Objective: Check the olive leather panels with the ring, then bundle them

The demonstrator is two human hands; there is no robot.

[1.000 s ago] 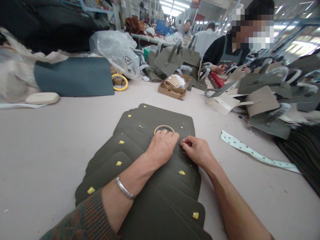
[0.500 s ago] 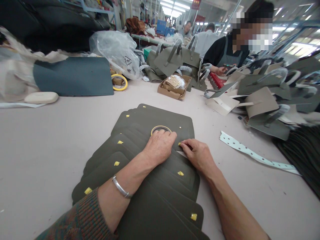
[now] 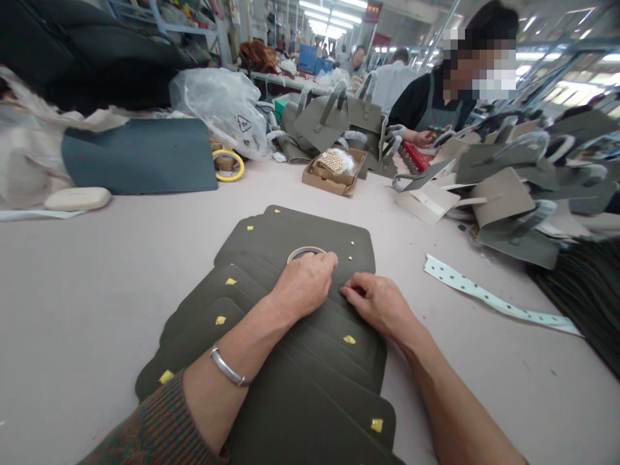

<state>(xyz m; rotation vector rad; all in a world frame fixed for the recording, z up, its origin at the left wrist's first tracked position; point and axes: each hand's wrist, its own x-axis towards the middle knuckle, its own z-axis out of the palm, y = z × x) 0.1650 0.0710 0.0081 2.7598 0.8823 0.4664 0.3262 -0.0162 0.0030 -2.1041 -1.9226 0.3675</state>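
My left hand lies over the upper part of a fanned stack of dark olive leather-like panels. Its fingers are curled around a thin roll of yellow tape, whose rim shows above the knuckles. Close to its right, my right hand is in a pinch, thumb against forefinger, low over the panels' right side. Whatever sits between those fingertips is too small or hidden to make out. Small yellow tape pieces stick to several panels. Two tiny shiny dots show on the top panel.
Beyond the stack stands a cardboard box with gold-coloured pieces. Olive bags crowd the right, near a dotted pale strip. Another yellow tape roll rests beside a blue-grey sheet. A co-worker sits across the table.
My right hand has shifted slightly left and down from the top panel's right edge. The yellow piece at its fingertips no longer shows. Two shiny dots are visible where one was.
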